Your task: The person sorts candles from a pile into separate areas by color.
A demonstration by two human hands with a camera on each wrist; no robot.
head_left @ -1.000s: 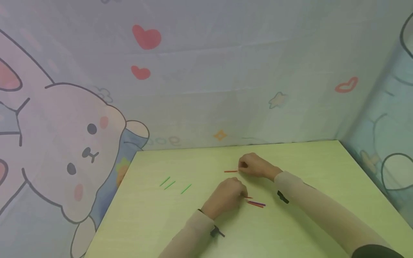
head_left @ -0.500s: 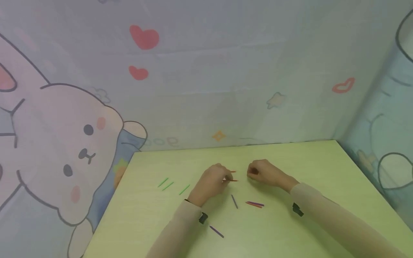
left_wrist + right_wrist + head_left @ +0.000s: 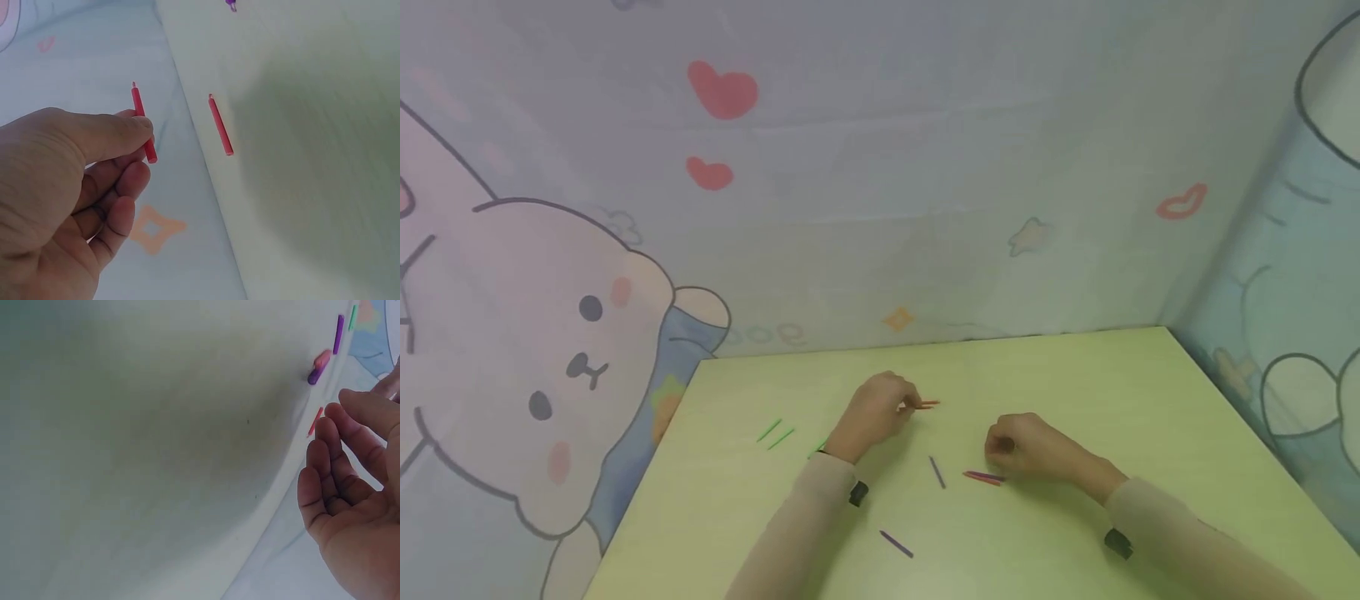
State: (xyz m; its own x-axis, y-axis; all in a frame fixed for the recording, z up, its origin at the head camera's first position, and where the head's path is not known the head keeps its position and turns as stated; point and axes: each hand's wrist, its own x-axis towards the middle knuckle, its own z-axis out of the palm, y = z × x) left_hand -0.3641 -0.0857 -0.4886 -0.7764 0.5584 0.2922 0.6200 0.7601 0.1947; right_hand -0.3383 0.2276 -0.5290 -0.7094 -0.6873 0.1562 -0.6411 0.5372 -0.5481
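My left hand (image 3: pixel 874 410) is over the back middle of the table. Its thumb and index finger pinch a thin red candle (image 3: pixel 137 100), with the wick showing. Close to it, a second red candle (image 3: pixel 221 128) lies on the table. My right hand (image 3: pixel 1036 446) has loosely curled fingers and holds nothing. Just left of its fingertips, a red candle (image 3: pixel 981 480) and a purple candle (image 3: pixel 994 477) lie against each other. Two more purple candles lie apart, one in the middle (image 3: pixel 937 472) and one nearer the front (image 3: pixel 897 544).
Three green candles lie on the left of the table: one at the far left (image 3: pixel 769 430), one beside it (image 3: pixel 781 439), and one partly behind my left wrist (image 3: pixel 815 451). A printed cloth backdrop (image 3: pixel 880 167) rises behind the pale yellow table (image 3: pixel 1075 375).
My left hand has moved back and left with its red candle, closer to the other red one. My right hand has left that candle and come forward and right, beside the red and purple pair.
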